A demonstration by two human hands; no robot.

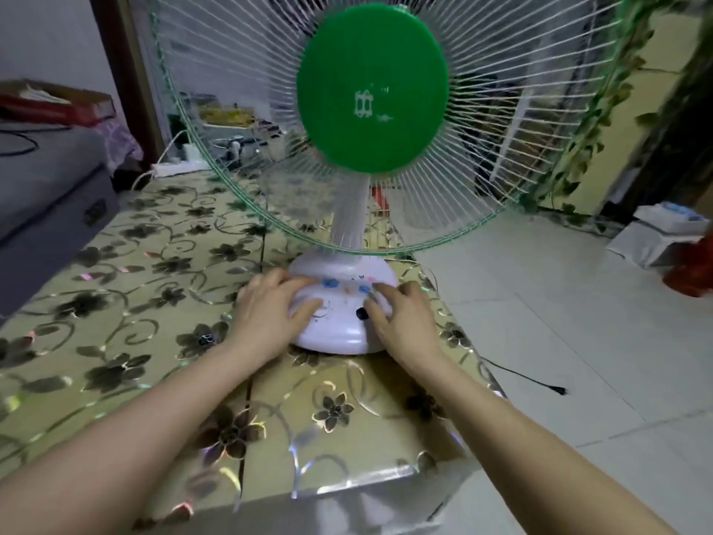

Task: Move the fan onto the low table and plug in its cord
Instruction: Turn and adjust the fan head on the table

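Note:
The fan [372, 90], with a green hub, a wire cage and a white round base [341, 330], stands upright on the low table [154, 264], near its right edge. My left hand [270, 310] grips the base's left side and my right hand [401, 318] grips its right side, fingers spread over the top by the black knob [361, 313]. The fan's black cord [517, 374] trails off the table onto the floor at the right, and its plug [557, 390] lies loose on the tiles.
The table wears a gold floral cover. A white power strip [175, 167] lies at its far left end with a white cable. A grey bed [50, 187] runs along the left. White boxes [663, 233] and a red item sit on the floor at right.

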